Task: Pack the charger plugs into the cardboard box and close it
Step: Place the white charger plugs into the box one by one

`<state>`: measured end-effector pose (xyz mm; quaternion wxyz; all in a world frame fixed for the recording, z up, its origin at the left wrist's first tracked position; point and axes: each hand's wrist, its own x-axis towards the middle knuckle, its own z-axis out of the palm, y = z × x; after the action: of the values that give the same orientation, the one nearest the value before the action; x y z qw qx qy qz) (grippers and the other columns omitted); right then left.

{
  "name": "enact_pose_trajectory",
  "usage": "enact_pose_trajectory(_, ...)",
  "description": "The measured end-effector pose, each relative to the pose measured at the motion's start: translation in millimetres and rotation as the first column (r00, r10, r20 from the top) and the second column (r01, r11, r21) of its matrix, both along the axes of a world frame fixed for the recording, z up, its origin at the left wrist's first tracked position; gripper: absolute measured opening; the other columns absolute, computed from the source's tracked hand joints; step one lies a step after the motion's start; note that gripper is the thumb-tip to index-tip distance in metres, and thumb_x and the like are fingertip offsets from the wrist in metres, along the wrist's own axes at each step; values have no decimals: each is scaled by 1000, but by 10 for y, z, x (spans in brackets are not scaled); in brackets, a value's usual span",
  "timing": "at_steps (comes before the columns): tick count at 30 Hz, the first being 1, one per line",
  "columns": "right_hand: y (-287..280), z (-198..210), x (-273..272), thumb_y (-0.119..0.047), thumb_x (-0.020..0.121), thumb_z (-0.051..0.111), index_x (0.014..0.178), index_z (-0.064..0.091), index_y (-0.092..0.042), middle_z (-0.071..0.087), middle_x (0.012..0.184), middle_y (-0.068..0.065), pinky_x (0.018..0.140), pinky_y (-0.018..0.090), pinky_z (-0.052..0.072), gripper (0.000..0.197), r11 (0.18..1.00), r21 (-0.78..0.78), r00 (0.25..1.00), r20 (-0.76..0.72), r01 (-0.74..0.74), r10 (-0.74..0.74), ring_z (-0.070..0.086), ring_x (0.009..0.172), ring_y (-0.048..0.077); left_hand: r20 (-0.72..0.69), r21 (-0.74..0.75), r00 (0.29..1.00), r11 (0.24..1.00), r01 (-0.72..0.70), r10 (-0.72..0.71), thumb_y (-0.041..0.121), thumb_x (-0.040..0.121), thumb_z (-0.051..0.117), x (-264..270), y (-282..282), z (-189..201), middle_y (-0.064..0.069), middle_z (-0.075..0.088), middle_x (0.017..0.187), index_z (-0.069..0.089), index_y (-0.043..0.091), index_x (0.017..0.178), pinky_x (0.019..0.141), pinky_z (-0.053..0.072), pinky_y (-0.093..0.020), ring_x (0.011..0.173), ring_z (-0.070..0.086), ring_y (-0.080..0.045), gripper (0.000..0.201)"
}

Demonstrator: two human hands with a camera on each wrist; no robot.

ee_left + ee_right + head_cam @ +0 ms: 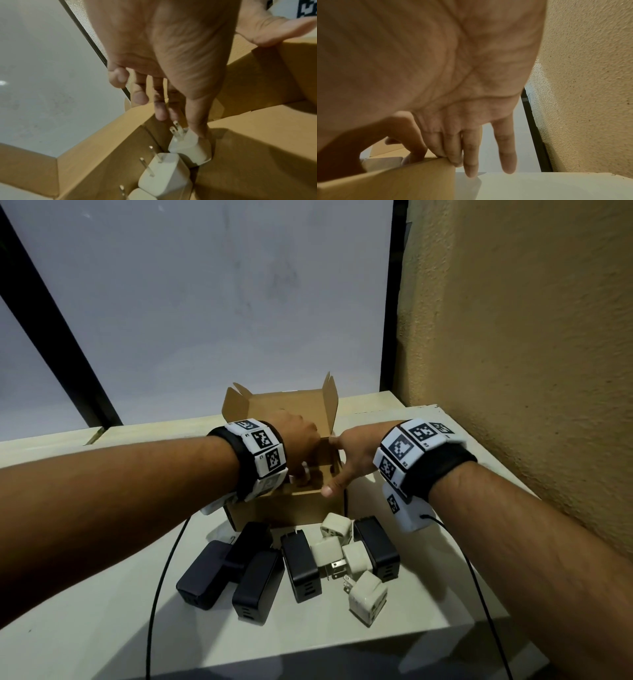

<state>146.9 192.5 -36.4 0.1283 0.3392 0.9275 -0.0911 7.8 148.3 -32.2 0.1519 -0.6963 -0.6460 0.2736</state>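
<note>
The open cardboard box point(291, 508) stands mid-table with its lid flaps up. My left hand point(301, 440) reaches down into it and pinches a white plug point(188, 148) between thumb and fingers point(197, 128), low against the box wall point(102, 142). Two more white plugs point(164, 174) lie beside it inside. My right hand point(346, 453) grips the box's right wall point(402, 180) at the corner, thumb inside, index finger point(453, 159) on the rim. Several black chargers point(301, 566) and white plugs point(368, 597) lie in front of the box.
A textured tan wall point(513, 337) rises close on the right. A frosted window with a black frame point(51, 337) is behind the table point(102, 628). Black wrist cables point(161, 577) trail over the tabletop on both sides of the chargers.
</note>
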Motion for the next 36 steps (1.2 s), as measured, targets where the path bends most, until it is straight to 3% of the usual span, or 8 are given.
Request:
enact_pose_trajectory(8,-16,18,9,-82,54,63,141,41,-18,61,128,6,95,42,44,111,1000,8,1000,12,9,-9,57,113,29,65,-69,998,998,-11,15,49,82,62,-46,9,1,-2,68,87,64,22,110,58,44,-27,73,62,-21,39)
enact_pose_trajectory(14,0,18,-9,-83,55,62,139,44,-18,65,116,5,93,41,47,108,999,33,999,46,10,-11,60,106,27,109,59,994,998,23,-29,40,86,63,10,-158,211,-2,66,93,66,19,109,55,44,-25,78,63,-19,31)
enact_pose_trajectory(17,-32,48,10,-80,58,63,135,48,-16,66,106,3,87,38,47,101,998,62,998,55,1,-4,61,102,26,248,130,966,991,45,-77,34,89,57,175,-487,363,-2,67,89,68,18,99,71,57,-33,77,64,-20,22)
enact_pose_trajectory(21,-77,98,10,-66,69,68,131,51,-12,64,100,4,92,42,49,84,996,91,996,90,-26,18,61,101,26,456,93,873,984,149,-175,47,87,56,511,-1117,403,4,64,88,66,24,92,68,57,-31,74,62,-14,26)
enact_pose_trajectory(23,-91,116,2,-61,74,68,136,47,-11,64,110,8,95,41,48,82,995,102,995,98,-12,2,59,107,27,504,60,831,969,238,-235,55,87,52,669,-1396,341,7,62,102,62,29,103,74,56,-29,85,61,-11,31)
enact_pose_trajectory(27,-152,143,10,-75,67,62,141,42,-10,59,131,11,100,43,44,102,994,110,994,109,21,-33,54,121,30,496,30,769,894,448,-402,50,87,57,894,-1721,86,7,42,134,41,32,135,92,42,-30,117,43,-13,53)
enact_pose_trajectory(32,-190,130,37,-76,67,61,143,38,-8,59,130,14,100,42,43,105,994,101,995,84,37,-46,54,120,30,415,74,783,875,478,-463,37,85,66,925,-1759,-200,-4,40,134,43,21,135,88,45,-38,114,44,-22,57)
enact_pose_trajectory(36,-184,126,44,-77,66,60,144,37,-7,57,134,15,103,43,42,107,994,97,995,82,49,-57,53,122,32,453,138,742,861,490,-495,25,83,63,914,-1810,-258,-5,55,114,55,19,116,75,50,-35,96,55,-21,35)
